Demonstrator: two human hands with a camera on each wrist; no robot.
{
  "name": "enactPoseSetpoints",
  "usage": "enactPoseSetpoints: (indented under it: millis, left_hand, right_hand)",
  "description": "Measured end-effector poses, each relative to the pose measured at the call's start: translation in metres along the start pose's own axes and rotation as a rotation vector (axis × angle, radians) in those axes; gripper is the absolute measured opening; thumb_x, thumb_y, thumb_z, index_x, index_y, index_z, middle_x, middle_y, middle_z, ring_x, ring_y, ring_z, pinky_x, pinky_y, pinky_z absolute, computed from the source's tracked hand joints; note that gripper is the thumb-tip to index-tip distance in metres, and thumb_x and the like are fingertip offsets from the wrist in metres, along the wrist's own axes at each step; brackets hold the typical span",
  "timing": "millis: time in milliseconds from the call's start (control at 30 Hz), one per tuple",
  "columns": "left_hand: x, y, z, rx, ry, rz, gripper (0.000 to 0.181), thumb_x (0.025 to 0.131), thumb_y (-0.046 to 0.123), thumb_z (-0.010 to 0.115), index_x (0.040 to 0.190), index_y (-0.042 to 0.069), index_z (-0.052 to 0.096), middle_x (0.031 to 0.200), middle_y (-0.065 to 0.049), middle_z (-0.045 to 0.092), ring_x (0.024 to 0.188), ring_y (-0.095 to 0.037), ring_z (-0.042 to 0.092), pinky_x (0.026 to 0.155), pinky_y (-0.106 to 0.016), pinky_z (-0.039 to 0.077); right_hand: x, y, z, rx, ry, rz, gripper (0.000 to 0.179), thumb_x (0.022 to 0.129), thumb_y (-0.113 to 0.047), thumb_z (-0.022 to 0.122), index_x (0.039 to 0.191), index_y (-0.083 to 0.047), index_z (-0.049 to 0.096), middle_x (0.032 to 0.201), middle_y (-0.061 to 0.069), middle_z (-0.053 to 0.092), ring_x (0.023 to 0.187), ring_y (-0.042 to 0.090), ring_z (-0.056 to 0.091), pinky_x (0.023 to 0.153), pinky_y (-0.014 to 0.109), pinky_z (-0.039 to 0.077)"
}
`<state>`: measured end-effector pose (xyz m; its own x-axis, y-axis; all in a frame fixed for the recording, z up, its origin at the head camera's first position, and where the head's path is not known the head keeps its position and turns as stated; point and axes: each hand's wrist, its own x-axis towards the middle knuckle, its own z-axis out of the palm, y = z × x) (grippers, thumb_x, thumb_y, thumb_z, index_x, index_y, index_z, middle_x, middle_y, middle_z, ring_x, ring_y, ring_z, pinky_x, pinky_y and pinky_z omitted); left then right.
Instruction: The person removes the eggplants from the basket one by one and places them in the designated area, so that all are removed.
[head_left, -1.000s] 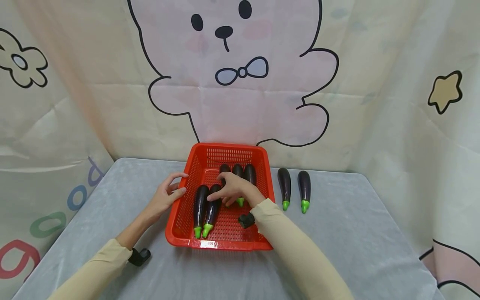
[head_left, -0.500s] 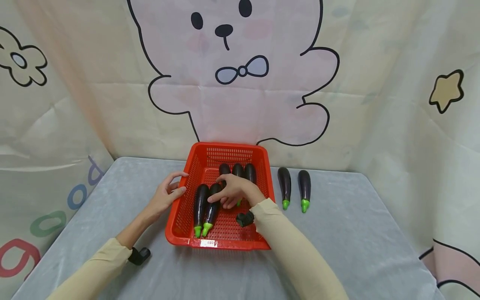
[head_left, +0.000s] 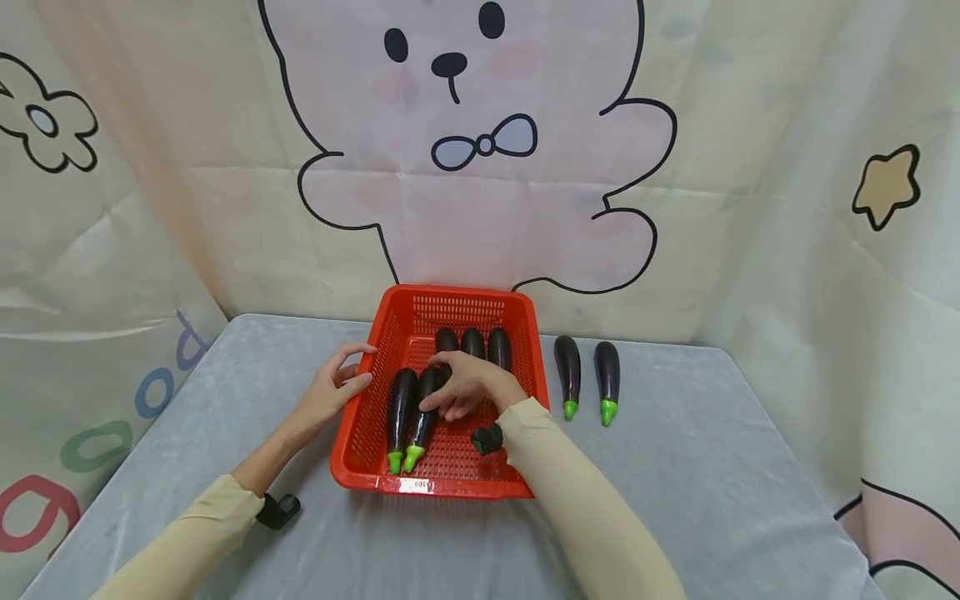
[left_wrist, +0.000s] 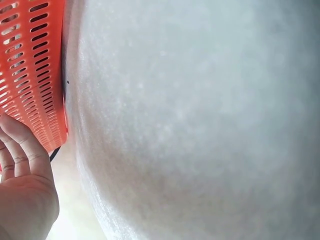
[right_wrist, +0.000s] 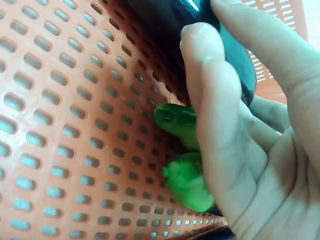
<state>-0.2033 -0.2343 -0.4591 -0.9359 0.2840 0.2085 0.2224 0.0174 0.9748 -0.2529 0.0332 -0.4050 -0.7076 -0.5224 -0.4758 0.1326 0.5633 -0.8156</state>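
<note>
My left hand is at the left rim of a red plastic basket, its fingers fairly straight against the perforated wall in the left wrist view. Several dark purple eggplants with green stems lie inside in a front and a back group. My right hand is down among them. Its thumb rests on the right eggplant of the front pair, with the other fingers curled along its right side. In the right wrist view, two green stems show beside those fingers. The hand hides the lower parts of the back eggplants.
Two more eggplants lie side by side on the grey cloth-covered table, right of the basket. A printed fabric backdrop stands behind the table. Dark straps with small devices are on both wrists.
My right hand has shifted slightly left and toward me inside the basket. The back eggplants have edged a little left. The left hand stays at the rim.
</note>
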Motion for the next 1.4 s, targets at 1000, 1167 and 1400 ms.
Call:
enactPoseSetpoints:
  millis: [1000,1167,1400]
  left_hand:
    - [0.0013,-0.0019,0.0005,-0.013,-0.008,0.004,0.041,0.104,0.007,0.056,0.142,0.003,0.041,0.118,-0.039,0.056,0.086,-0.033,0.072,0.07,-0.046,0.061]
    - [0.0012,-0.0019,0.0004,-0.016,-0.01,0.004,0.042,0.104,0.006,0.056,0.143,0.003,0.041,0.119,-0.039,0.055,0.086,-0.033,0.072,0.07,-0.046,0.061]
    - [0.0019,-0.0029,-0.0002,-0.013,-0.008,-0.002,0.042,0.104,0.007,0.057,0.143,0.004,0.041,0.119,-0.038,0.056,0.086,-0.034,0.072,0.07,-0.046,0.061]
  right_hand:
    - [0.0057,0.0065,0.0005,-0.032,-0.021,-0.048,0.069,0.081,-0.015,0.089,0.136,-0.015,0.047,0.072,0.016,0.068,0.051,0.017,0.061,0.049,0.025,0.054]
    - [0.0054,0.0056,-0.0015,-0.049,-0.029,-0.084,0.065,0.08,-0.014,0.09,0.13,-0.02,0.05,0.073,0.012,0.063,0.052,0.018,0.059,0.05,0.026,0.054]
    - [0.0035,0.0024,-0.0045,-0.061,-0.06,-0.145,0.064,0.082,-0.012,0.088,0.132,-0.021,0.048,0.069,0.013,0.062,0.052,0.02,0.056,0.051,0.027,0.054]
